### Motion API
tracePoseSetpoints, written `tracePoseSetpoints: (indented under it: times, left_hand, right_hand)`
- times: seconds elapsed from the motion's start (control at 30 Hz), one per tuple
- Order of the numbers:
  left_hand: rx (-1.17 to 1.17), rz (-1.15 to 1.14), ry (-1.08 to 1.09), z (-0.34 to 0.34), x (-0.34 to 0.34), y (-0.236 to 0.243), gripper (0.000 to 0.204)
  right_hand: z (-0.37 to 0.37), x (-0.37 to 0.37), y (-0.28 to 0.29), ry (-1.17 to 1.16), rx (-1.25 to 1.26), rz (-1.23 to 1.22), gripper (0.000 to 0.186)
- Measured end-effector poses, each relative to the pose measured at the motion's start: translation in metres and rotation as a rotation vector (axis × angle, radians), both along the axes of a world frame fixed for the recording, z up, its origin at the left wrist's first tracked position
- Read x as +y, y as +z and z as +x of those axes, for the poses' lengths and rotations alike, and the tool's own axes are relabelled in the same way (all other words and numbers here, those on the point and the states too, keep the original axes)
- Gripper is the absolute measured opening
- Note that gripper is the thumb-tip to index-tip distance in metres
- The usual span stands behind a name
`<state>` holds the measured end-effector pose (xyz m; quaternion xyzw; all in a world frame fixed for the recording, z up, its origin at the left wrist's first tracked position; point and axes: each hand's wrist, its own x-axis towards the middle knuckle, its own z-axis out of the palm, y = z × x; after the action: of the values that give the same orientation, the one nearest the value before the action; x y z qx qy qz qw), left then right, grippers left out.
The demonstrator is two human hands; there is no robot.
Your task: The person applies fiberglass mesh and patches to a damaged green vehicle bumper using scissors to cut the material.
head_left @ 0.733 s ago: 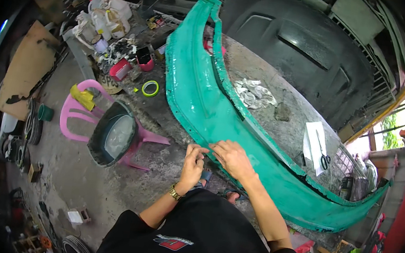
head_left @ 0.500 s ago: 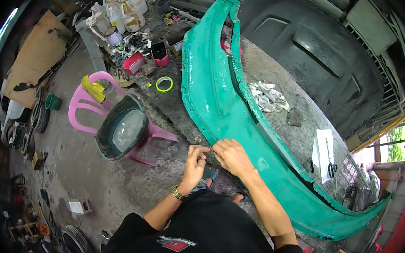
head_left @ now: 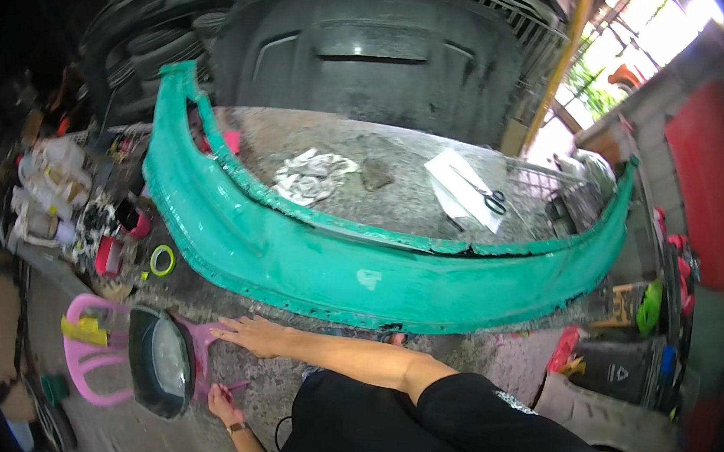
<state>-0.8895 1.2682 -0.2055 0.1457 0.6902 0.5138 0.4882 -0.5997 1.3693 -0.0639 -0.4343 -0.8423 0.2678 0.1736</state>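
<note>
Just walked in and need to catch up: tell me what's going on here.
A person in a black top stands over a long green car bumper lying across a rough grey table. Neither hand holds anything. The right hand stretches out flat toward a pink plastic chair with a dark headlight on it. The left hand hangs lower by the chair's leg. Scissors rest on white paper on the table.

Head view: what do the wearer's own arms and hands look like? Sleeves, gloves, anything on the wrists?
Both hands are bare, with no gloves. The right hand leads to a bare forearm that ends in a short black sleeve near the elbow. The left hand has a thin gold-coloured bracelet or watch at the wrist. The black shirt has a small printed patch near the lower edge.
</note>
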Motion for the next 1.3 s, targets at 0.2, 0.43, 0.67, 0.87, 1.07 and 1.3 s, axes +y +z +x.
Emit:
tracePoseSetpoints:
  times: [0.2,0.43,0.67,0.87,1.07,1.3]
  left_hand:
    - [0.003,-0.013,-0.096,0.033,0.022,-0.011,0.03]
    - [-0.087,0.053,-0.594,0.203,0.081,0.092,0.017]
    - [-0.452,0.177,-0.723,0.389,0.106,0.085,0.076]
    - [-0.36,0.213,-0.527,0.44,0.134,0.057,0.1]
    - [-0.331,0.149,-0.514,0.476,0.099,0.079,0.098]
    - [-0.21,0.109,-0.826,0.499,0.002,0.098,0.016]
  right_hand:
    - [0.118,-0.032,-0.002,-0.248,0.193,-0.337,0.061]
    - [0.25,-0.145,-0.04,-1.059,1.015,-0.712,0.037]
    - [0.298,-0.225,-0.018,-1.268,1.179,-0.698,0.03]
    - [0.327,-0.254,0.002,-1.171,1.233,-0.655,0.026]
    - [0.371,-0.29,-0.011,-1.121,1.241,-0.613,0.028]
    - [0.429,-0.297,-0.011,-1.136,1.195,-0.549,0.027]
